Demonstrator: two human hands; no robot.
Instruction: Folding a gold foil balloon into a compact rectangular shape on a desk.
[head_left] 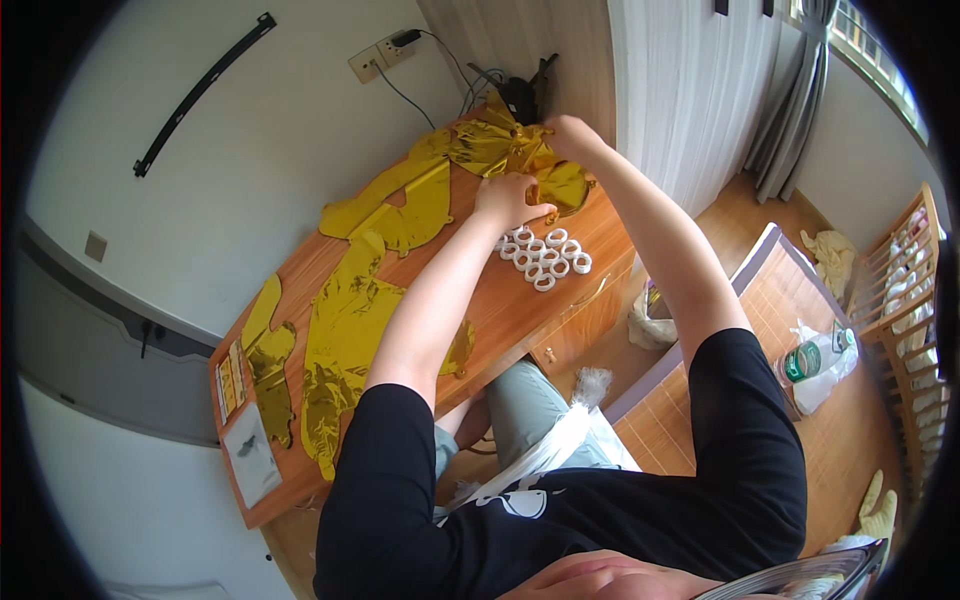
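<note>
Shiny gold foil balloons, flat and uninflated, lie spread over a wooden desk. Both my arms stretch to the crumpled gold foil balloon at the far end. My left hand rests on its near edge, thumb stretched apart from the fingers with foil between them. Farther right, my right hand is closed on the foil's edge; its fingertips are partly hidden. Just below my left hand, several small white rolls stand clustered, perhaps of tape or ribbon.
A black router with cables stands behind the foil. At the desk's left end lie a white sheet and a printed card. Right of the desk are a low mat-topped surface, a plastic bottle and a wooden crib.
</note>
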